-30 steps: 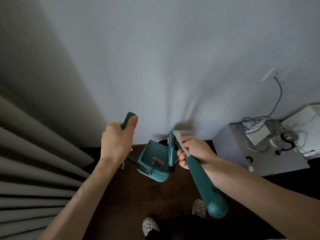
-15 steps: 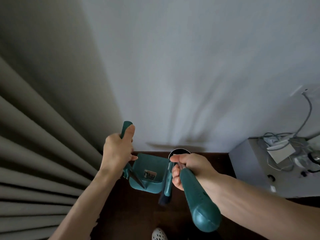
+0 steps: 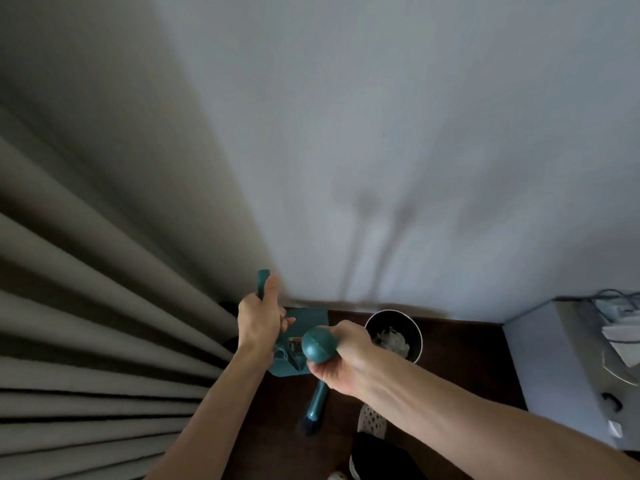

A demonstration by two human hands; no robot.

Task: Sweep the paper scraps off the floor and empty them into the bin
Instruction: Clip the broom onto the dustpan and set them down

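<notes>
Both hands grip tight: left hand (image 3: 258,320) around the teal dustpan's (image 3: 304,320) upright handle, right hand (image 3: 341,362) around the broom (image 3: 318,344). I judge I'm parking them just left of the bin (image 3: 415,336), where paper scraps (image 3: 393,339) already lie.

Count, head view: hands 2, left hand (image 3: 258,325) and right hand (image 3: 341,363). Dustpan (image 3: 304,322) 1. Broom (image 3: 318,344) 1. Bin (image 3: 394,336) 1, with white paper scraps (image 3: 393,339) inside, number indistinct. Shoe (image 3: 372,424) 1 in view. Curtain (image 3: 104,306) 1. Grey cabinet (image 3: 568,368) 1.
</notes>
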